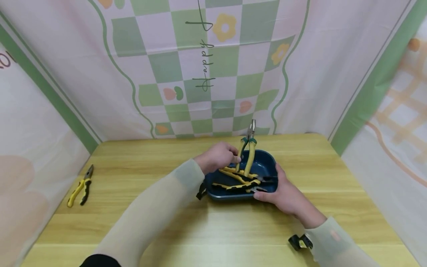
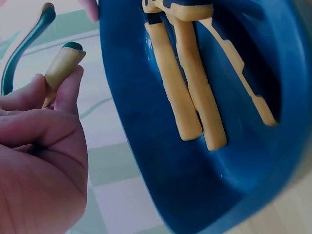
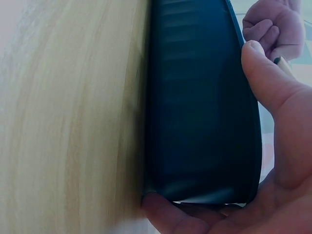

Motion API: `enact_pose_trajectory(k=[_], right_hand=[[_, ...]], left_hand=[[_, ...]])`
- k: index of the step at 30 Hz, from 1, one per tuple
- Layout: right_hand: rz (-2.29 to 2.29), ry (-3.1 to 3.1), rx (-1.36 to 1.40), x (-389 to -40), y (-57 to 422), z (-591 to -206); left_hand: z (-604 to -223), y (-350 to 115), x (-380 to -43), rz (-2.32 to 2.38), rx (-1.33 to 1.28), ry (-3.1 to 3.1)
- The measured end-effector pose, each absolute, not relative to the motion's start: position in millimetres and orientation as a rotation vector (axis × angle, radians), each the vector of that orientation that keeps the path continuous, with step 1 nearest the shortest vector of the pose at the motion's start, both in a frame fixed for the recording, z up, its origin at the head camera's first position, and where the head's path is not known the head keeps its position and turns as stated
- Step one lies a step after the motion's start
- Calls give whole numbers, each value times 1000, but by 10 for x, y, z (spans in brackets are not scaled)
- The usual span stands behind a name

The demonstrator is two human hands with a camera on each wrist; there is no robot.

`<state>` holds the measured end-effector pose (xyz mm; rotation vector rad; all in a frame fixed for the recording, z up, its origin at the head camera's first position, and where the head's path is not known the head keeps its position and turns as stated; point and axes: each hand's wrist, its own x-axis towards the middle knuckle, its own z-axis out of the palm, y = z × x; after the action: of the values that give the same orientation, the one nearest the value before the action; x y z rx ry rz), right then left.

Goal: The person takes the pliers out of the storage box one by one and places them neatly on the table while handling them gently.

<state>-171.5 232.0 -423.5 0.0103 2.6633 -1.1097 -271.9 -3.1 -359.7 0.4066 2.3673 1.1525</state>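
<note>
My left hand (image 1: 220, 155) pinches one handle of a pair of pliers (image 1: 250, 157) with yellow and green grips. These pliers stand jaws up over a dark blue tray (image 1: 230, 197), their handles spread apart. In the left wrist view, thumb and fingertips hold the end of the yellow handle (image 2: 63, 68). Several pliers with yellow and black handles (image 1: 236, 186) lie inside the tray, partly overlapping. At the tray's right end, my right hand (image 1: 288, 193) grips the wall, its thumb over the front rim and its fingers round the far side.
Another pair of pliers (image 1: 80, 188), yellow and black, lies on the left of the wooden table (image 1: 213, 233) with handles spread. A checked cloth (image 1: 207, 66) hangs behind the table's back edge, and cloth sides rise at left and right.
</note>
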Motion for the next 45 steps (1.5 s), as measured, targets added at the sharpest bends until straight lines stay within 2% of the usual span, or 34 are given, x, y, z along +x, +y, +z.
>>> enact_pose_trajectory(k=[12, 22, 35, 45], right_hand=[[-1078, 2674, 10, -1704, 2324, -4252], [-1065, 2679, 10, -1703, 2315, -4242], [-1076, 2680, -16, -1698, 2301, -4228], [-1067, 2680, -21, -1702, 2305, -4233]], left_hand=[[-3626, -415, -2739, 1222, 384, 2384], [-3637, -1057, -2903, 1367, 129, 2383], [-3872, -1867, -2839, 1148, -72, 2507], [-4086, -2258, -2768, 828, -133, 2575]])
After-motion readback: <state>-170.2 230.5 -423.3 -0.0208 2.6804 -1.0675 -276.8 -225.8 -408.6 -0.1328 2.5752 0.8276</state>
